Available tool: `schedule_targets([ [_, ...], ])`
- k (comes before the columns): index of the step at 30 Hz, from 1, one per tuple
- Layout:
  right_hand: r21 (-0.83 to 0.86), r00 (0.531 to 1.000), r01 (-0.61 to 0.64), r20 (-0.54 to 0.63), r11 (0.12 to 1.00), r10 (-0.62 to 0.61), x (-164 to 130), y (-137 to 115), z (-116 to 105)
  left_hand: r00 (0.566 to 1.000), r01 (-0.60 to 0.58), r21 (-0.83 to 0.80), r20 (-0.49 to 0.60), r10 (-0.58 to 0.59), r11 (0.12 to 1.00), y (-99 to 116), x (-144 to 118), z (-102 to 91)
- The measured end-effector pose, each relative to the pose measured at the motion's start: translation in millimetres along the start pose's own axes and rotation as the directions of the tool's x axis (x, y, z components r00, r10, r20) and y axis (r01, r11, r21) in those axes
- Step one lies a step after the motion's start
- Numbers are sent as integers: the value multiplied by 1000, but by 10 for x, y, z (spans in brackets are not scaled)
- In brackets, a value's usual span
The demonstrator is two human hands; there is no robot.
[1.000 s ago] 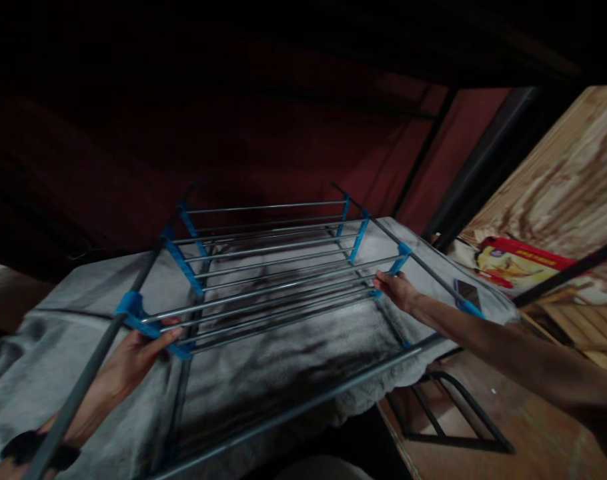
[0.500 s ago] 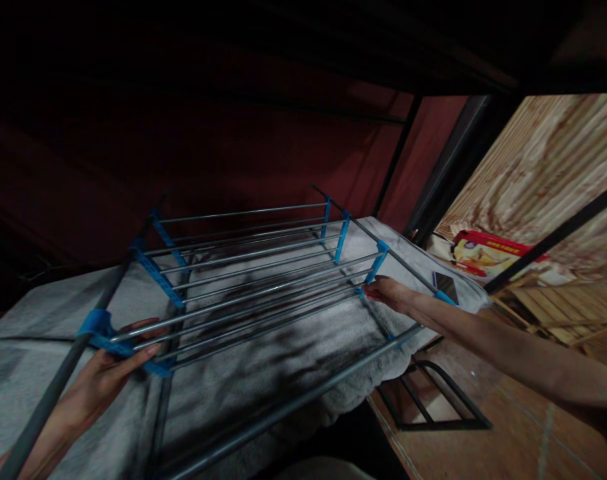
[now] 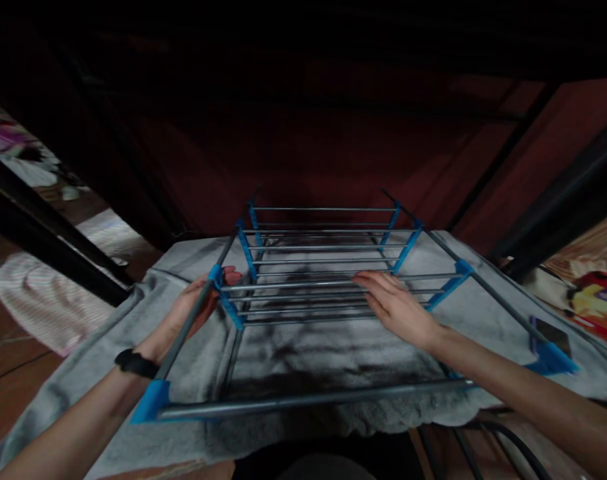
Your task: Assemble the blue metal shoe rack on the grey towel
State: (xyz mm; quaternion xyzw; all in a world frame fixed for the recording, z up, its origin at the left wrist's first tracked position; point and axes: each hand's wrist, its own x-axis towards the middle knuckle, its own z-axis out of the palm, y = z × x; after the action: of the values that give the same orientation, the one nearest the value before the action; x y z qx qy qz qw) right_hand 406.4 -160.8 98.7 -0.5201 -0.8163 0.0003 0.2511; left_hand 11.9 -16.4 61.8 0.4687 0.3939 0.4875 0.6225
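A rack of grey metal tubes with blue plastic brackets, perhaps a shoe rack (image 3: 313, 399), lies across a grey blanket (image 3: 323, 353). My left hand (image 3: 196, 303), with a black band on the wrist, is at the left side tube beside a blue bracket. Its fingers reach past the tube, loosely stretched; the thumb is hidden. Over the middle rods is my right hand (image 3: 393, 307), its fingers extended and fingertips at the upper rod of the nearest tier. The far ends of the side tubes fade into shadow.
On the blanket's right lies a phone (image 3: 553, 335), partly behind a blue corner piece. Dark metal posts (image 3: 53, 233) stand at both sides, before a dark red wall (image 3: 323, 160). A red and yellow package (image 3: 601, 300) is at the far right. Striped cloth (image 3: 48, 293) lies at left.
The view has swung left, centring the rack. My right hand has left the right-hand bracket for the middle rods. My left hand has moved from the rod ends to the side tube.
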Motion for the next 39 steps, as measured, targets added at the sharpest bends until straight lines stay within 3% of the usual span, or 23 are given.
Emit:
schedule_targets([
  [5,-173,986,132,126,976,-111,461,-190,439,1000,15,-170,-6,-16,985,93,-18,40],
  [9,-235,975,139,201,962,-92,718,-283,634,996,84,-69,15,-83,994,177,-19,113],
  [13,-219,974,120,217,968,-72,862,-288,623,992,119,106,-53,-114,987,210,14,168],
  [15,-190,973,120,216,974,-78,884,-278,595,994,110,147,-35,-106,983,216,48,148],
  [19,-187,971,125,223,974,-81,880,-278,581,979,201,173,-3,-204,964,255,143,89],
  [23,-232,972,121,226,965,-68,892,-298,599,954,299,175,-70,-291,938,276,214,96],
  [39,-278,960,131,276,952,-51,928,-284,624,972,233,332,-70,-223,914,210,282,49],
])
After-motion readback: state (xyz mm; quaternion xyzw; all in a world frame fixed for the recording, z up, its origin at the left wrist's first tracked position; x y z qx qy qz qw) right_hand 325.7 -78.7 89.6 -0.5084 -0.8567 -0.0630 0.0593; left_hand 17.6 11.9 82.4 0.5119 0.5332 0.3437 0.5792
